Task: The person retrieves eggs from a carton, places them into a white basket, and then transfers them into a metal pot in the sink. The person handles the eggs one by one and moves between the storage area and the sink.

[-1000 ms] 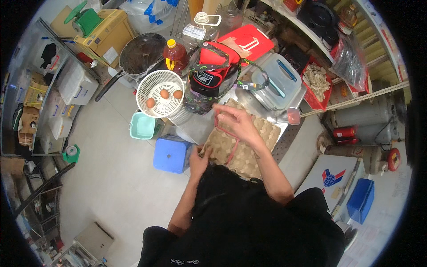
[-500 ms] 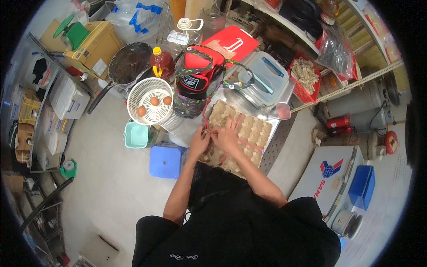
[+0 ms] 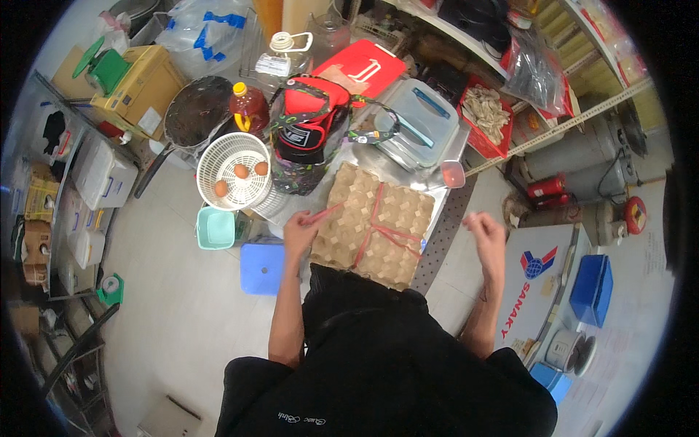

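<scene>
A brown cardboard egg tray (image 3: 404, 207) lies on the metal table in front of me, with pink string (image 3: 377, 218) crossing its top. My left hand (image 3: 297, 234) is at the tray's left edge, its fingers closed on a loose length of pink string (image 3: 322, 214) that reaches over the tray. Well apart from it, my right hand (image 3: 486, 237) is raised beyond the tray's right side. Its fingers are curled together; what they hold, if anything, is too small to make out.
Behind the tray stand a black-and-red bag (image 3: 304, 142) and a lidded clear container (image 3: 419, 124). To the left, a white basket (image 3: 234, 149) holds three eggs. A blue stool (image 3: 263, 268) stands on the floor at left, a white chest (image 3: 542, 266) at right.
My hands were together over the tray's left side at the string. They have parted: the right has swung far right, while the left has shifted slightly left with the string.
</scene>
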Demonstrator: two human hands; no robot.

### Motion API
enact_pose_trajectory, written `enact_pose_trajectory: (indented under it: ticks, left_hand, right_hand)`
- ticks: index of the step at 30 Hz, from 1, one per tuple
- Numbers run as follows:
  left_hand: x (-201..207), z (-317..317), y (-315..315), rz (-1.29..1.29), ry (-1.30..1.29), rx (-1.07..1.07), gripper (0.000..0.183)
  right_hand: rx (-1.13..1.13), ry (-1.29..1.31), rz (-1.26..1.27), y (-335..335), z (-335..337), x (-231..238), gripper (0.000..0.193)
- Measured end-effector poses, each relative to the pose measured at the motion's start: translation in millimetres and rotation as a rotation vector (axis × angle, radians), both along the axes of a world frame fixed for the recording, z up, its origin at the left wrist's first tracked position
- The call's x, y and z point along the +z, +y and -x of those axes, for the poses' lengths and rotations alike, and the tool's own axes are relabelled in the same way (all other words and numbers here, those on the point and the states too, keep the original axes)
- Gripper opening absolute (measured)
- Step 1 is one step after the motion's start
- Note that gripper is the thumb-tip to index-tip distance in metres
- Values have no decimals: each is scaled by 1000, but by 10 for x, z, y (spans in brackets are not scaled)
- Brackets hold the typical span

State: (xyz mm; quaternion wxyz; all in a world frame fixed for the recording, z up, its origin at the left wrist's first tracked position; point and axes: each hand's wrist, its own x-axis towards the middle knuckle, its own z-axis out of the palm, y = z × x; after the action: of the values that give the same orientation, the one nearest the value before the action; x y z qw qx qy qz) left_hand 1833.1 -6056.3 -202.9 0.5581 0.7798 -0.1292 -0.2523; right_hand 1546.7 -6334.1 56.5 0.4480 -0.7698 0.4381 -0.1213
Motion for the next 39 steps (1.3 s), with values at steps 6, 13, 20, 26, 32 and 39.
enact_pose_trajectory:
  ticks: [6,13,20,26,32,39]
  left_hand:
    - [383,325,400,-18,-157,696,52]
    - [1162,1017,-325,-165,-647,-414,55]
    - [1506,1186,15,-143,-172,-951,30]
    - [1363,1198,713,-315,-27,-523,34]
    - [1076,984,499,-412,-505,-25,45]
    - [888,708,251,-497,-298,-234,35]
  right_hand:
    - [308,-13,109,571,-217,-774,20]
    - [607,351,531,636,-1134,-1134,46]
    - [771,575,-166,522,-373,-799,50]
    - [493,625,-135,862,144,-1017,46]
    - [-38,201,396,1080,-316,-1158,53]
    - [-49,204,412,240,-557,-1448,22]
